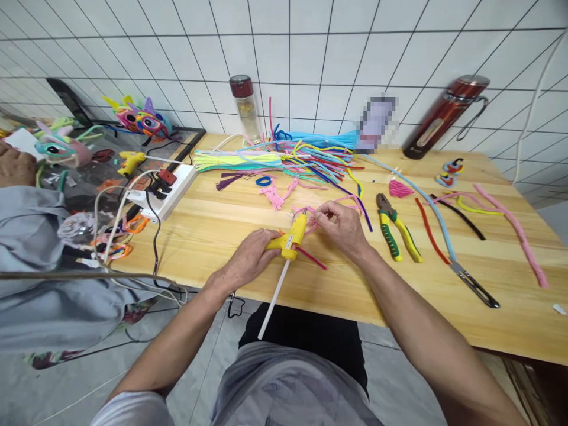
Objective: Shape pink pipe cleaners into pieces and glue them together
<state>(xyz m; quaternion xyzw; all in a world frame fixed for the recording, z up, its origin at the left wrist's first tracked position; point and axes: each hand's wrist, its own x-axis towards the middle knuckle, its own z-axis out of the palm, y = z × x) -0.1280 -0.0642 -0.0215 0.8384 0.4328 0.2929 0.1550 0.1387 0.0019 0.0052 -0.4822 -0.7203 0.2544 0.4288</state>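
Note:
My left hand [251, 255] is wrapped round the handle of a yellow hot glue gun [293, 236]. A long white glue stick [276, 296] juts from its back, towards me. The gun's nozzle meets a pink pipe cleaner piece [310, 218], partly hidden by the gun and fingers. My right hand [339, 222] pinches that pink piece beside the nozzle. Under the gun, a dark pink pipe cleaner [313, 258] lies on the wood. Just beyond sits a pink bent pipe cleaner shape [277, 194] near a blue ring [263, 181].
Bundled pipe cleaners [239, 161] lie along the back, near a glass bottle [246, 109] and a red thermos [446, 118]. Pliers [397, 228] and a black-handled blade [474, 285] lie right. Left are a power strip [171, 192], cords, another glue gun [131, 161] and a person's sleeve [57, 236].

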